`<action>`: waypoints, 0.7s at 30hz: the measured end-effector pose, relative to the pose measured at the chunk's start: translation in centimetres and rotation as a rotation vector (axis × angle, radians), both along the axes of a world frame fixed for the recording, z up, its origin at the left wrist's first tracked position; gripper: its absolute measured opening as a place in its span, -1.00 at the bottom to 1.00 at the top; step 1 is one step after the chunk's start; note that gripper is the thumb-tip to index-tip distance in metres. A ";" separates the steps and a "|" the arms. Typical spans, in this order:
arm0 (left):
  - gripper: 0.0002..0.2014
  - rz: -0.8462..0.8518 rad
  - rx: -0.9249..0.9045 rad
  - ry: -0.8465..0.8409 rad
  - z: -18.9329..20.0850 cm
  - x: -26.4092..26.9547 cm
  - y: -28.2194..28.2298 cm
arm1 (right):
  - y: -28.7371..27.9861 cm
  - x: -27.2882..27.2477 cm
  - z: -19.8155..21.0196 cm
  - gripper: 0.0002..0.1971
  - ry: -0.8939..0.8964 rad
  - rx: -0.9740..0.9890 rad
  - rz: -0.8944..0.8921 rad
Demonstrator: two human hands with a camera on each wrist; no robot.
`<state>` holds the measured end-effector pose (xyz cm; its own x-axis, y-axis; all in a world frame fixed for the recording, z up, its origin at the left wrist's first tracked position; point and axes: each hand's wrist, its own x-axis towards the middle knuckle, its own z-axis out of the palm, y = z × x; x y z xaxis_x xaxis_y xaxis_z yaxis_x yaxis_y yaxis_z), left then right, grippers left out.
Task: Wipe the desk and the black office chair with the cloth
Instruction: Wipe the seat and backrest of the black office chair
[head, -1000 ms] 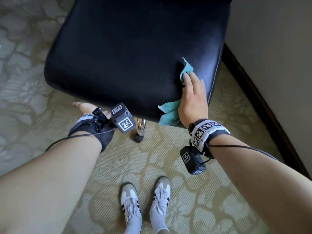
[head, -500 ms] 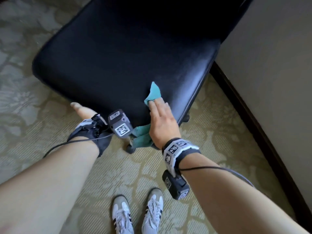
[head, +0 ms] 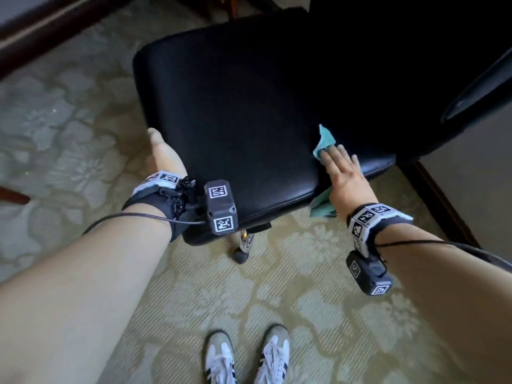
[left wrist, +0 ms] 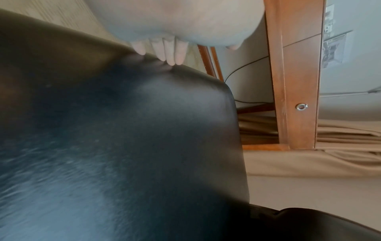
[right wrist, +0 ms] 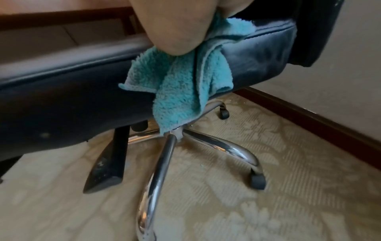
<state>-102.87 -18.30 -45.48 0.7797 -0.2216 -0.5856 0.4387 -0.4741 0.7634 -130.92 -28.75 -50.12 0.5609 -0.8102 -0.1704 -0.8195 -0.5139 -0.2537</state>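
Right hand (head: 346, 178) is flat on the black office chair (head: 249, 106), fingers straight and spread, pressing the teal cloth (head: 324, 142) into the seat near its right front corner. One corner of the cloth pokes out past the fingertips, and the rest spills over the seat's front edge — the right wrist view shows that loose fold (right wrist: 181, 84) hanging down the front of the cushion, pinned under the heel of the hand, right above the chrome base (right wrist: 164, 154).

Over on the other side, the left hand (head: 163, 153) sits at the seat's left edge. From the left wrist view the fingers (left wrist: 171, 53) are fairly straight with their tips digging into the leather rim, dimpling it; the thumb stands off to the side. It braces the chair and holds nothing.

The chair stands on a pale patterned carpet (head: 277, 286), its chrome legs ending in dark casters (right wrist: 257, 181). An armrest (head: 476, 90) curves in at the right, close to a wall with a dark baseboard (head: 443, 206). A wooden frame (left wrist: 296, 81) and beige curtains (left wrist: 340, 146) show beyond the seat — and two white sneakers (head: 246, 358) are planted on the carpet in front of the chair.
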 end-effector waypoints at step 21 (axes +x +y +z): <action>-0.62 -0.488 -0.166 0.171 20.8 -2.0 -3.1 | 1.1 6.6 21.4 -0.36 -0.288 -0.020 -0.145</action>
<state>-104.83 -21.40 -24.68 0.4596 -0.6342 -0.6217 0.3224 -0.5331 0.7822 -124.35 -27.70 -28.71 0.4624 -0.8866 -0.0046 -0.7804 -0.4046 -0.4767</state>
